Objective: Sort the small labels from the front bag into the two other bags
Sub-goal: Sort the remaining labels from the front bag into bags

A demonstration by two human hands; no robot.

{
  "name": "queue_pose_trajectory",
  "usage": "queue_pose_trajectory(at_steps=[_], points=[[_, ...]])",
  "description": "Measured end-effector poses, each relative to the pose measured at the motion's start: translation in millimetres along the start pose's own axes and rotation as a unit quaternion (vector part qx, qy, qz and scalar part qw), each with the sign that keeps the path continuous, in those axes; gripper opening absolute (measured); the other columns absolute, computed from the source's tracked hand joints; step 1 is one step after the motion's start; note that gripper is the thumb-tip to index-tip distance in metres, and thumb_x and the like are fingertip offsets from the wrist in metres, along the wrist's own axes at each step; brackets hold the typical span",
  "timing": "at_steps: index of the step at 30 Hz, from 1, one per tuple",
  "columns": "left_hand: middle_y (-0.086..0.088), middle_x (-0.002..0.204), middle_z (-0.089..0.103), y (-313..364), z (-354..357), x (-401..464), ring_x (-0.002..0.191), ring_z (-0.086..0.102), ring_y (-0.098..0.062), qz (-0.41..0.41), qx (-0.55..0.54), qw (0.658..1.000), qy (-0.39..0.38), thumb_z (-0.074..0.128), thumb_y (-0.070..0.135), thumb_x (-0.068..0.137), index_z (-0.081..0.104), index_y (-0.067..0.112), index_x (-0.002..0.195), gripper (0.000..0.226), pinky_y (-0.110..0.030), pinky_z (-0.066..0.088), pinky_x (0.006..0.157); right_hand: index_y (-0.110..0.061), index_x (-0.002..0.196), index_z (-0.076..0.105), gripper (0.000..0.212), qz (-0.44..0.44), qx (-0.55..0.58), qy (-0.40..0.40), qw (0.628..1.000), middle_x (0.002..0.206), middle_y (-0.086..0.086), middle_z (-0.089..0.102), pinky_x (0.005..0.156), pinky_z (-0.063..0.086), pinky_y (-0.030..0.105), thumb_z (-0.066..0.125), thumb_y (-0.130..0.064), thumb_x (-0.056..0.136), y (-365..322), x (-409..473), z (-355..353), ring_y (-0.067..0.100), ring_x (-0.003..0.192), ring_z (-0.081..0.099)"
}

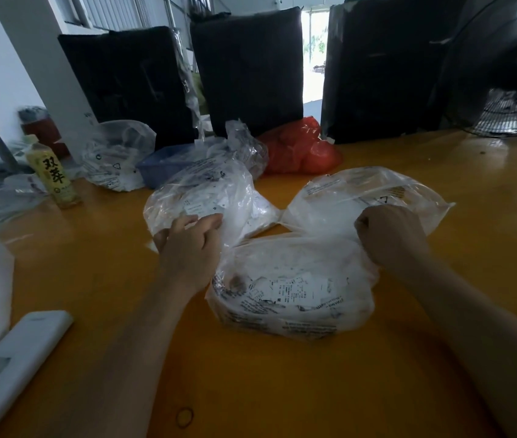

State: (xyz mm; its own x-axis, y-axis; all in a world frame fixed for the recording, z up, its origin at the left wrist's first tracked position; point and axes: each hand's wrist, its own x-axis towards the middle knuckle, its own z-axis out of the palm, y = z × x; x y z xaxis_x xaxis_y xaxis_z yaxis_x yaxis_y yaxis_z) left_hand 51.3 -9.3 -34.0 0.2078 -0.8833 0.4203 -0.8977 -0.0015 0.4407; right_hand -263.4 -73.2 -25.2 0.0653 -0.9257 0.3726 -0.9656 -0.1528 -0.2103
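Observation:
Three clear plastic bags lie on the yellow table (282, 384). The front bag (292, 289) holds several small white printed labels. The left bag (206, 197) behind it is stuffed with white labels. The right bag (361, 197) looks nearly flat. My left hand (191, 245) pinches the near edge of the left bag with curled fingers. My right hand (390, 235) is fisted where the front bag's upper right corner meets the right bag's near edge, gripping plastic; which bag it holds I cannot tell.
A yellow drink bottle (53, 172), another clear bag (118, 156), a blue tray (165, 165) and a red bag (301, 150) stand behind. Black cushions (247, 67) line the back, with a fan (503, 90) at right. A white flat device (14, 365) and a rubber band (185, 417) lie near.

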Motion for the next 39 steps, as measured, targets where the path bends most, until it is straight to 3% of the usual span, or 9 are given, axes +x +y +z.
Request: queue_pose_trajectory(at_steps=[4, 6, 10, 13, 19, 24, 30, 34, 39], points=[[-0.007, 0.15, 0.057, 6, 0, -9, 0.155, 0.017, -0.009, 0.039, -0.038, 0.999, 0.003, 0.019, 0.042, 0.098, 0.052, 0.034, 0.152, 0.064, -0.017, -0.008, 0.112, -0.005, 0.077, 0.067, 0.032, -0.002, 0.102, 0.106, 0.989, 0.078, 0.009, 0.067, 0.07, 0.039, 0.03, 0.05, -0.015, 0.102, -1, -2, -4, 0.025, 0.075, 0.059], [-0.005, 0.149, 0.059, 11, 0, -12, 0.159, 0.012, -0.012, 0.049, -0.038, 0.998, 0.026, 0.019, 0.04, 0.095, 0.054, 0.027, 0.152, 0.067, -0.032, -0.006, 0.123, -0.005, 0.076, 0.068, 0.033, 0.004, 0.182, 0.129, 0.975, 0.074, 0.008, 0.068, 0.058, 0.035, 0.025, 0.054, -0.018, 0.102, -5, -3, -9, 0.022, 0.067, 0.059], [0.007, 0.13, 0.067, 32, -6, -24, 0.14, 0.048, -0.024, 0.119, -0.114, 0.972, 0.169, 0.034, 0.04, 0.099, 0.071, 0.016, 0.129, 0.054, -0.049, 0.027, 0.118, -0.021, 0.085, 0.075, 0.022, 0.019, 0.447, 0.048, 0.893, 0.075, -0.002, 0.073, 0.051, 0.037, 0.018, 0.061, -0.03, 0.099, -24, -14, -21, 0.01, 0.054, 0.053], [0.013, 0.123, 0.068, 56, -2, -37, 0.116, 0.062, -0.007, 0.093, -0.256, 0.96, 0.07, 0.039, 0.059, 0.097, 0.066, 0.029, 0.128, 0.051, -0.033, 0.05, 0.094, -0.024, 0.092, 0.078, 0.021, -0.017, 0.554, -0.053, 0.83, 0.082, -0.002, 0.074, 0.056, 0.041, 0.026, 0.059, -0.024, 0.101, -41, -27, -28, 0.017, 0.062, 0.051], [0.013, 0.102, 0.078, 67, 3, -44, 0.091, 0.073, -0.004, -0.023, -0.438, 0.885, -0.155, 0.057, 0.077, 0.083, 0.073, 0.044, 0.114, 0.047, -0.015, 0.054, 0.072, -0.027, 0.092, 0.078, 0.023, -0.103, 0.489, -0.132, 0.856, 0.08, -0.004, 0.074, 0.05, 0.037, 0.025, 0.058, -0.025, 0.103, -58, -41, -22, 0.013, 0.056, 0.048], [-0.002, 0.102, 0.081, 65, 6, -42, 0.088, 0.076, -0.014, -0.075, -0.512, 0.849, -0.108, 0.073, 0.026, 0.097, 0.083, 0.023, 0.1, 0.01, -0.023, 0.059, 0.073, -0.027, 0.091, 0.074, 0.018, -0.11, 0.504, -0.142, 0.845, 0.066, -0.011, 0.068, 0.048, 0.038, 0.012, 0.063, -0.039, 0.098, -59, -43, -22, 0.0, 0.049, 0.048], [-0.005, 0.106, 0.081, 68, 2, -42, 0.093, 0.077, -0.017, -0.144, -0.567, 0.8, -0.132, 0.075, 0.03, 0.091, 0.078, 0.011, 0.106, 0.023, -0.022, 0.058, 0.068, -0.027, 0.084, 0.071, 0.018, -0.135, 0.432, -0.094, 0.887, 0.065, -0.014, 0.067, 0.046, 0.04, 0.015, 0.065, -0.038, 0.098, -59, -41, -16, 0.002, 0.048, 0.052], [-0.004, 0.104, 0.081, 70, 3, -45, 0.097, 0.078, -0.02, -0.136, -0.55, 0.812, -0.141, 0.081, 0.028, 0.084, 0.083, 0.019, 0.103, 0.021, -0.022, 0.059, 0.065, -0.03, 0.082, 0.07, 0.026, -0.151, 0.371, -0.067, 0.914, 0.071, -0.008, 0.069, 0.048, 0.046, 0.026, 0.058, -0.049, 0.096, -61, -40, -10, 0.022, 0.056, 0.059], [-0.01, 0.1, 0.081, 63, 6, -41, 0.088, 0.08, -0.018, -0.183, -0.592, 0.778, -0.106, 0.074, 0.0, 0.091, 0.073, 0.007, 0.107, 0.017, -0.018, 0.057, 0.061, -0.033, 0.097, 0.067, 0.026, -0.205, 0.217, -0.131, 0.945, 0.086, -0.018, 0.064, 0.06, 0.044, 0.015, 0.066, -0.057, 0.087, -52, -35, -7, -0.001, 0.077, 0.059]])
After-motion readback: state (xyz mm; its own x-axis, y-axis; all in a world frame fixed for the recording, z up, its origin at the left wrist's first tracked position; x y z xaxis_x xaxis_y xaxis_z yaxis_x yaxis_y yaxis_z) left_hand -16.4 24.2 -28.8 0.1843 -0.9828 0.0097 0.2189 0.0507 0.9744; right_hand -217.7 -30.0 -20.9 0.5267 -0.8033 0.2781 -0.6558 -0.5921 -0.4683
